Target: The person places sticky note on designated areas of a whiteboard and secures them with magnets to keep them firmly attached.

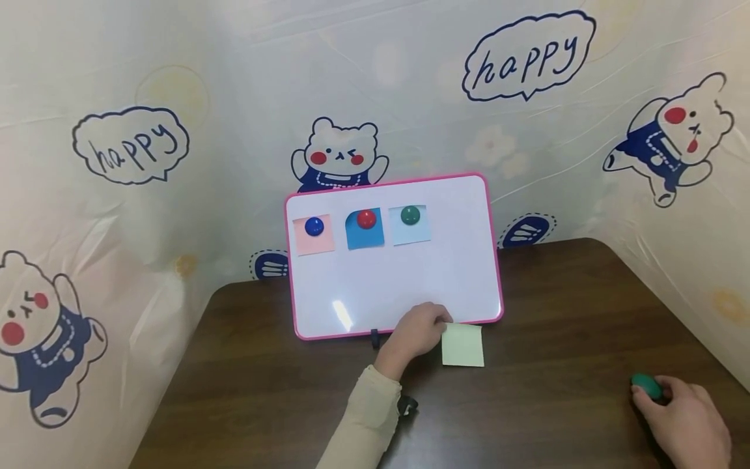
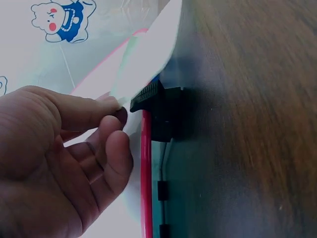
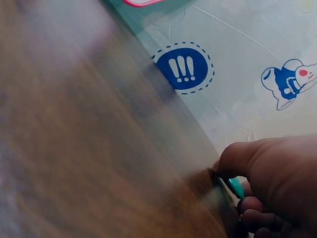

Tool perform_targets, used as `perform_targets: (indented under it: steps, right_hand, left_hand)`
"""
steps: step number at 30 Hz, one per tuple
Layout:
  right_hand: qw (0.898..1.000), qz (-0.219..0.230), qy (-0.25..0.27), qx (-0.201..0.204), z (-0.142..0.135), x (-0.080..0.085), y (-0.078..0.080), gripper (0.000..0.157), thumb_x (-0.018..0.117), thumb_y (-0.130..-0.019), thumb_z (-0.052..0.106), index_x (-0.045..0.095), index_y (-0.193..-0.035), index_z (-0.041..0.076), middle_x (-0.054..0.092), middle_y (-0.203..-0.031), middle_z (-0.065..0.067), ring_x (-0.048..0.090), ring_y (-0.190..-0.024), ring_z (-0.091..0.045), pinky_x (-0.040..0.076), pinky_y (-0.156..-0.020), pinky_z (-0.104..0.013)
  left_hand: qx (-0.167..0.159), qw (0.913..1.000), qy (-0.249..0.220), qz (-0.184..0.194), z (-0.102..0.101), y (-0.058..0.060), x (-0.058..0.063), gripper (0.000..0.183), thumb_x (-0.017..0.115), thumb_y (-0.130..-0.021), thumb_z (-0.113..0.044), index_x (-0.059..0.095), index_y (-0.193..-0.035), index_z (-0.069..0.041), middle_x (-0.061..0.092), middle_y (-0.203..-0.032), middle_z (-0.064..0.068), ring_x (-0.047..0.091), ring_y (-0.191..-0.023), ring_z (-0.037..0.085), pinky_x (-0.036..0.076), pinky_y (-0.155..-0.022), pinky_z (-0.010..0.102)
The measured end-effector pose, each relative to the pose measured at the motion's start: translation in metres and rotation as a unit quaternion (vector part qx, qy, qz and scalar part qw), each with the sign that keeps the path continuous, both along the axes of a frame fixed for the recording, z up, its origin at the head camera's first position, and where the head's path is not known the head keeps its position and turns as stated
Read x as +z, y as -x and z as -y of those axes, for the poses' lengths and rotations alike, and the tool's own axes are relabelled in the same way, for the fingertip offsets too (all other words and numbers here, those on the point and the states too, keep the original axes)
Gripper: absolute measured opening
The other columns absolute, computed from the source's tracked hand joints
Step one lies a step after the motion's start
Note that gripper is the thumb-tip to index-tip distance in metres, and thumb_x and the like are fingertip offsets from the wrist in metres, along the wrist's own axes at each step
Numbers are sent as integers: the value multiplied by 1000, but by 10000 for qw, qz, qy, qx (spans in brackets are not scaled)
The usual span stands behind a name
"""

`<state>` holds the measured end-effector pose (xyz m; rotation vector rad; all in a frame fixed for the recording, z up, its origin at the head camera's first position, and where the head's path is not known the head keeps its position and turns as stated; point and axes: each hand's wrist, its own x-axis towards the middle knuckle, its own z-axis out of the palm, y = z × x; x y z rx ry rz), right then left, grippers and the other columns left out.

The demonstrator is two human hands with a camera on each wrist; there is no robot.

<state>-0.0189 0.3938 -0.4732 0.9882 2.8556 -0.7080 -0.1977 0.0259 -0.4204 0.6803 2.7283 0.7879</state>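
A pink-framed whiteboard (image 1: 404, 273) is propped on the dark wood bench (image 1: 556, 404), w/ patterned sheeting (image 1: 117, 215) hung behind and at both sides. Along the board's upper part, L to R: a pink note (image 1: 314, 241) pinned by a blue magnet (image 1: 314, 226), a blue note (image 1: 364, 238) pinned by a red magnet (image 1: 366, 219), a pale blue note (image 1: 410, 231) pinned by a green magnet (image 1: 410, 215).

At the board's bottom edge, right of centre, the left hand (image 1: 417, 335) is seen in a cream sleeve (image 1: 366, 423). A pale green note (image 1: 463, 344) is pinched at its upper left corner between thumb and fingertips (image 2: 116, 111); in the left wrist view the note (image 2: 148, 54) is seen lifted edge-on from the pinch, just beside the board's black clip stand (image 2: 158, 111) and pink frame (image 2: 145, 168). In the head view the rest of the note lies on the bench, just right of the hand and touching or nearly touching the board's lower frame.

Well apart, at the bench's right front corner, the right hand (image 1: 682, 420) is curled over a teal-green magnet (image 1: 647, 385), gripped by thumb and fingertips; the magnet (image 3: 237, 187) is mostly hidden by the fingers in the right wrist view. Whether the magnet is touching the bench cannot be told.
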Motion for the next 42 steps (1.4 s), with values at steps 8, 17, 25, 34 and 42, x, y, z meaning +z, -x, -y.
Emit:
perform_targets:
  steps: [8,17,25,34,42]
  right_hand:
    - [10000,9,35,-40,-1,-1,1,62,63,-98,37,47,-127,-15,45,-112,-34,51,-97,-48,44,-74,-57]
    - [10000,33,83,4,-3,0,1,64,62,-98,39,46,-128,-16,45,-112,-33,51,-97,-48,44,-73,-56]
    - [9998,-109,137,31,-2,1,0,64,62,-98,40,46,-128,-14,44,-114,-33,50,-99,-49,43,-73,-58]
    - [9998,-108,134,67,-4,0,0,64,62,-98,40,46,-128,-14,44,-113,-33,51,-98,-48,44,-73,-58]
    - [9998,-143,129,100,-6,-2,0,66,62,-98,42,46,-128,-14,44,-114,-33,51,-98,-48,44,-73,-57]
  left_hand:
    - [152,9975,-689,-14,1,5,0,12,64,-100,-11,72,-109,-13,69,-104,-2,59,-89,13,53,-85,34]
    - [459,9921,-1170,62,-2,12,5,5,65,-99,-13,70,-101,-12,65,-93,-4,57,-82,16,53,-77,32]
    - [715,9875,-1401,87,-5,21,10,5,65,-100,-17,69,-100,-14,65,-95,-5,58,-84,16,54,-78,33]
    - [971,9859,-1363,-20,-12,35,22,6,62,-102,-22,66,-102,-17,62,-92,-5,56,-85,16,53,-78,32]
    - [929,9861,-1341,-321,-18,52,37,6,61,-102,-21,65,-101,-16,62,-90,-5,57,-83,16,52,-73,28]
